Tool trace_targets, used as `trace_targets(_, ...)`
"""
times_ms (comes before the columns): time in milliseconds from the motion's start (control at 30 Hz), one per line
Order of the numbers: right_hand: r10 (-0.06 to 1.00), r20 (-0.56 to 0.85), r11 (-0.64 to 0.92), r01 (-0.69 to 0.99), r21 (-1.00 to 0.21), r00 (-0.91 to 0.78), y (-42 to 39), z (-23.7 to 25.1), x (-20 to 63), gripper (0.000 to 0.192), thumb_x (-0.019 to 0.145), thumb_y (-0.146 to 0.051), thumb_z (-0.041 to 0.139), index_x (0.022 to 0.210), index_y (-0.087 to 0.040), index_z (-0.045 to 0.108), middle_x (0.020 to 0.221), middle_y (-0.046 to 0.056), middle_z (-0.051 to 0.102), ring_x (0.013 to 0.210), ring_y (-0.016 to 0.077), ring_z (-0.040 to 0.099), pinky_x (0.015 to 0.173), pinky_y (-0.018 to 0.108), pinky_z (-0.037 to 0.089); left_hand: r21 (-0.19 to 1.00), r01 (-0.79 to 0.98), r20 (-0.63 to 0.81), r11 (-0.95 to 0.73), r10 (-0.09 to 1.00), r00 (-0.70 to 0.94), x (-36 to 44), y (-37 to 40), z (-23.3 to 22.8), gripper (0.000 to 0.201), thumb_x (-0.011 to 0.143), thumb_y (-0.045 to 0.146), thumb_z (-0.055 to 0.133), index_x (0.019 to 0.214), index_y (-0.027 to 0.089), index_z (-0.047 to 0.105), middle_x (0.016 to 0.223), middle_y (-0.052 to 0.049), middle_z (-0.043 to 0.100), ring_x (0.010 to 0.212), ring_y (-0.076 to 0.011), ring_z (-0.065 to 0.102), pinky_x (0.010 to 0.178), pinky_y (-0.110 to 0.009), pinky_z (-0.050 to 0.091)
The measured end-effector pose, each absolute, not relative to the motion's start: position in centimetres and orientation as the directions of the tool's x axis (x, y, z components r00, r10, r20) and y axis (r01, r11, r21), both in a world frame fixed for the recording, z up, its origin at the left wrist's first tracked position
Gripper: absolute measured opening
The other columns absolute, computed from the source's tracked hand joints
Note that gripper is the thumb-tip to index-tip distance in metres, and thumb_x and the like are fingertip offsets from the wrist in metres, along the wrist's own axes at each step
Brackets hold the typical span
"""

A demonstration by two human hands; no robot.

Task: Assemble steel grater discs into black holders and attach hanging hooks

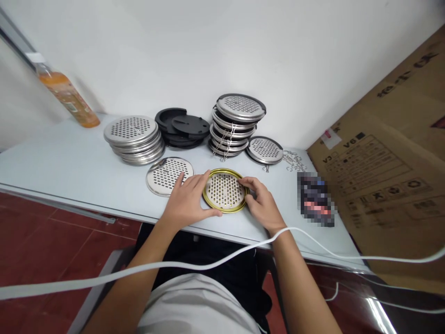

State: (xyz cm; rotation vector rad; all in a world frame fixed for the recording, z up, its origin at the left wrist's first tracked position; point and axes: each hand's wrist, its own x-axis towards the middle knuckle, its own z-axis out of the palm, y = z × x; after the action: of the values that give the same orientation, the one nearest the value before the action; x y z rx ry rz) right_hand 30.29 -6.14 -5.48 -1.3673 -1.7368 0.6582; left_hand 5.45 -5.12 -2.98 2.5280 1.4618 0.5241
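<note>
A round perforated metal plate with a gold-coloured rim [225, 191] lies in front of me near the table's front edge. My left hand [187, 199] holds its left side, thumb at the near rim and index finger at the far rim. On the right side, my right hand [261, 200] pinches the rim between thumb and fingers. A loose silver perforated disc [168, 176] lies just left, partly beneath the fingers of my left hand. Behind stands a pile of perforated discs with black parts, held by binder clips [227, 139]; its top disc [240, 107] is silver.
Silver discs [131, 129] are stacked back left, beside black round parts [179, 126]. Right lie a clipped disc [266, 150], loose clips [295, 160] and a pixelated item [315, 199]. A bottle [69, 98], a cardboard box [378, 153] and a white cable [208, 266] flank or cross the view.
</note>
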Motion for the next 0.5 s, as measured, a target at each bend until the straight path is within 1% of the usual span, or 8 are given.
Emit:
trace_targets(200, 0.947, 0.319, 0.294, 0.504, -0.812, -0.037, -6.03, -5.89, 30.09, 0.051, 0.075, -0.009, 0.053, 0.124, -0.022, 0.057, 0.131, 0.011, 0.067, 0.124, 0.0255, 0.063, 0.111, 0.048, 0.046, 0.322, 0.803, 0.212, -0.502, 0.865, 0.455, 5.46, -5.11, -2.96, 0.115, 0.069, 0.074, 0.072, 0.157, 0.019, 0.024, 0.150, -0.015, 0.051, 0.138, -0.0345, 0.046, 0.123, -0.059, 0.011)
trace_targets(300, 0.945, 0.324, 0.290, 0.540, -0.790, -0.033, -6.01, -5.96, 30.09, 0.051, 0.075, -0.012, 0.057, 0.126, -0.021, 0.058, 0.129, 0.011, 0.068, 0.122, 0.0263, 0.064, 0.110, 0.048, 0.047, 0.319, 0.802, 0.213, -0.505, 0.863, 0.459, 5.46, -5.10, -2.98, 0.114, 0.070, 0.073, 0.072, 0.157, 0.019, 0.025, 0.151, -0.015, 0.050, 0.138, -0.0346, 0.046, 0.123, -0.060, 0.011)
trace_targets(433, 0.930, 0.367, 0.294, 0.548, -0.783, 0.025, -5.99, -5.88, 30.03, 0.043, 0.078, -0.017, 0.060, 0.120, -0.020, 0.062, 0.121, 0.011, 0.071, 0.114, 0.0257, 0.067, 0.105, 0.047, 0.050, 0.316, 0.801, 0.223, -0.508, 0.860, 0.458, 5.48, -5.11, -2.97, 0.112, 0.070, 0.073, 0.072, 0.158, 0.020, 0.025, 0.150, -0.014, 0.051, 0.138, -0.0347, 0.047, 0.124, -0.060, 0.011)
trace_targets(500, 0.920, 0.387, 0.298, 0.543, -0.785, 0.055, -5.95, -5.87, 29.97, 0.038, 0.079, -0.020, 0.061, 0.116, -0.019, 0.064, 0.122, 0.012, 0.071, 0.115, 0.0260, 0.067, 0.104, 0.046, 0.051, 0.309, 0.800, 0.226, -0.513, 0.857, 0.463, 5.50, -5.11, -2.96, 0.109, 0.071, 0.073, 0.071, 0.157, 0.021, 0.028, 0.148, -0.013, 0.052, 0.137, -0.0345, 0.047, 0.124, -0.061, 0.011)
